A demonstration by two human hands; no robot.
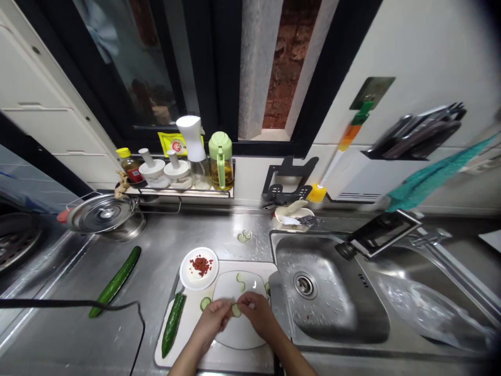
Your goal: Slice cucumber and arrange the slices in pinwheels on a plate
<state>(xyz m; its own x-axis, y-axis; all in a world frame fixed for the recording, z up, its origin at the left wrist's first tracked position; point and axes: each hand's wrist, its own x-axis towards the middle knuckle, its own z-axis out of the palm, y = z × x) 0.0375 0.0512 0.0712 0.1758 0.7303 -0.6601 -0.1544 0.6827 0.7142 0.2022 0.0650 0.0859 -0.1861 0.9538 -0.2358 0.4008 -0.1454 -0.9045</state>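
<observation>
Between my two hands is a thin round cucumber slice (236,310). My left hand (216,319) pinches its left edge, and my right hand (256,312) has fingertips closed on its upper right. Below them lies a square white plate (242,338) on a light cutting board (219,360). Curved cucumber pieces (240,282) rest on the plate's far part. Another cucumber slice (205,303) sits beside my left hand, on the board. A cut cucumber (173,325) lies along the board's left side. At the far left corner stands a white dish (199,285) holding red goji berries (201,265).
A whole cucumber (115,282) lies on the steel counter, with a black cable (78,303) crossing its near end. The sink (332,313) is right of the board. Bottles and jars stand on a rack (188,192) at the back; a lidded pot (104,214) sits far left.
</observation>
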